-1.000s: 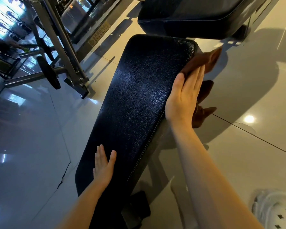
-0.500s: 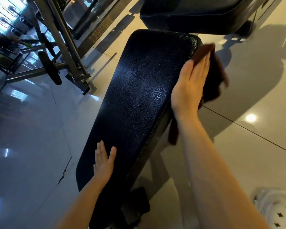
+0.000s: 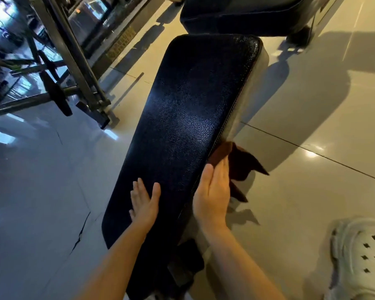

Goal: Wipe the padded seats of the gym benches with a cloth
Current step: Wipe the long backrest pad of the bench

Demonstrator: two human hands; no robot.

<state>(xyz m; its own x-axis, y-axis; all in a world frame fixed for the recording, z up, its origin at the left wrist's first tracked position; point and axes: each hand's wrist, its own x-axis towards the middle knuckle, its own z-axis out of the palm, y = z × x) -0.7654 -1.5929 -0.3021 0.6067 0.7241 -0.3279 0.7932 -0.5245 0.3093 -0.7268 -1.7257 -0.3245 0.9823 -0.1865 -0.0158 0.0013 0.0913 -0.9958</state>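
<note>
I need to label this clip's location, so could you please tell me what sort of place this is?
Most likely a gym: a long black padded bench, a metal rack holding a weight plate, and glossy floor tiles.

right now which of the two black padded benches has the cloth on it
The long near bench, the one the left hand lies flat on; the right hand presses the brown cloth against its right edge. The far bench is untouched.

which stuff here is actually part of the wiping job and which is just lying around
Part of the job:
- bench seat
- cloth, pressed against the seat's side
- right hand on the cloth
- left hand flat on the seat

Just there:
- second bench
- barbell rack
- white shoe
</note>
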